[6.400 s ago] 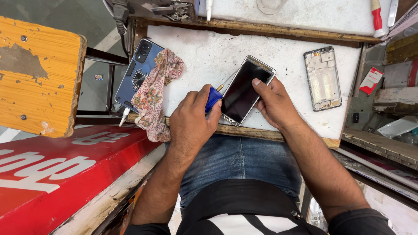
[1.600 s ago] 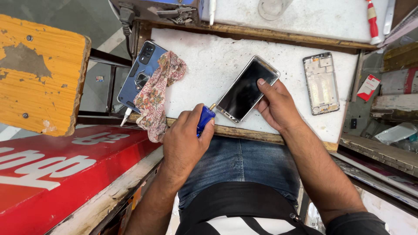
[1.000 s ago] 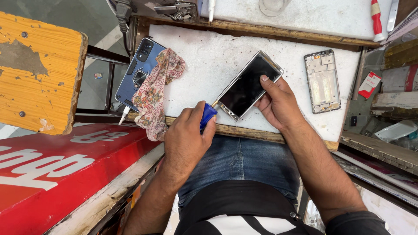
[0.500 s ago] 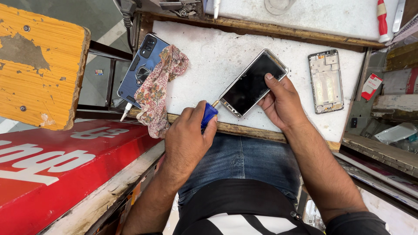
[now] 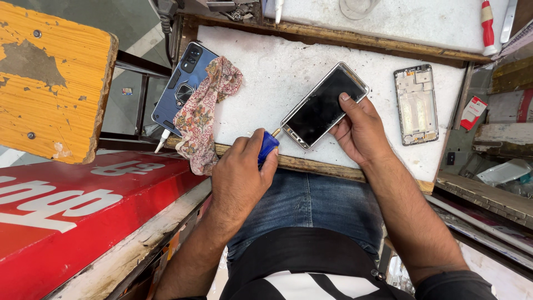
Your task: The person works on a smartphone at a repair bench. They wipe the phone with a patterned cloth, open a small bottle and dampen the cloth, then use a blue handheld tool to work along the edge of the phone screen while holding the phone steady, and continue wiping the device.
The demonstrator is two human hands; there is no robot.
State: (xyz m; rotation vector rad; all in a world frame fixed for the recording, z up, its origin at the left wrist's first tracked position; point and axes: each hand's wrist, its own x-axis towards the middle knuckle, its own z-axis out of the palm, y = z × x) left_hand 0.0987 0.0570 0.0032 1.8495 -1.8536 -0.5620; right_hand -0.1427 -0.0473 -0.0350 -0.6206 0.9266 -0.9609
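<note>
Worktop [image 5: 388, 33]: white, wood-edged slab across the lap; everything rests on it.
Phone [image 5: 325, 105]: lies screen up near the front edge, long axis diagonal, bottom end towards the near left, top end towards the far right.
Right hand [image 5: 361, 130]: presses flat on the phone's right side, fingers on the glass, pinning it.
Left hand [image 5: 241, 178]: closed around the screwdriver [image 5: 267, 149].
Screwdriver: blue handle, tip at the phone's bottom end.
Doing it well: probably keep the tip in line, press lightly, hold the phone still.
</note>
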